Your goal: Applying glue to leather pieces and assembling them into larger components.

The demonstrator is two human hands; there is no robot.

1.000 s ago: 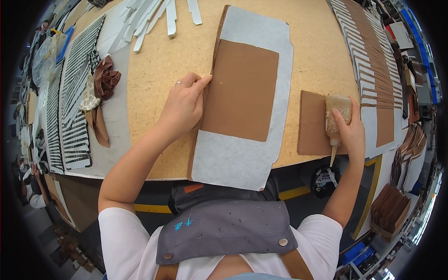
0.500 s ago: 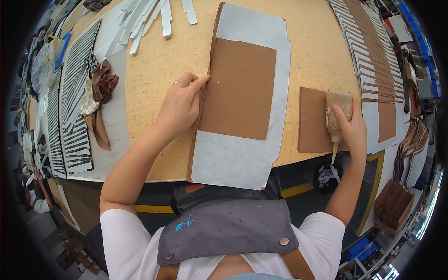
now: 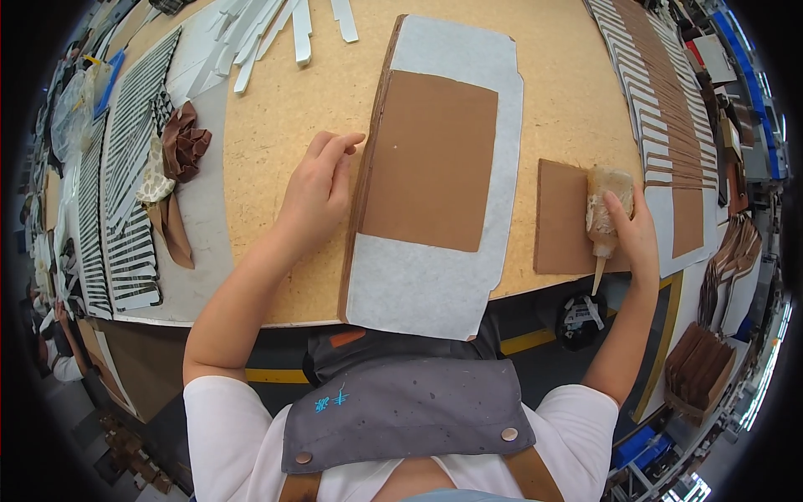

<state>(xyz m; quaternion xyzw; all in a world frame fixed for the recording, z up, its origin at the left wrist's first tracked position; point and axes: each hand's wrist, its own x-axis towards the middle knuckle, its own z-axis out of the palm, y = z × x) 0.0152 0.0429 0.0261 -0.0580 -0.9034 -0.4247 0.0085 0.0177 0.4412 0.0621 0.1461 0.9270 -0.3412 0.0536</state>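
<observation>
In front of me a pale sheet (image 3: 418,284) with a brown rectangular panel (image 3: 431,159) on it lies on the table, its brown left edge looking thick and layered. My left hand (image 3: 316,184) is just left of that edge, fingers loosely bent, index finger pointing at it with a small gap; nothing shows in the fingers. A translucent squeeze bottle (image 3: 606,205), smeared on the outside, is in the grip of my right hand (image 3: 640,234). Its thin nozzle points down toward me. Beneath the bottle lies a smaller brown piece (image 3: 560,217), partly covered by it.
White strips (image 3: 301,33) lie at the far left. Striped sheets (image 3: 138,184) and crumpled brown scraps (image 3: 184,142) are on the left side. Overlapping brown-and-white pieces (image 3: 669,109) line the right. A dark bin (image 3: 583,322) stands below the table's front edge (image 3: 284,322).
My left hand has come away from the panel's left edge, moving slightly left. The bottle in my right hand has shifted a little right and down. The sheet with its panel has hardly moved.
</observation>
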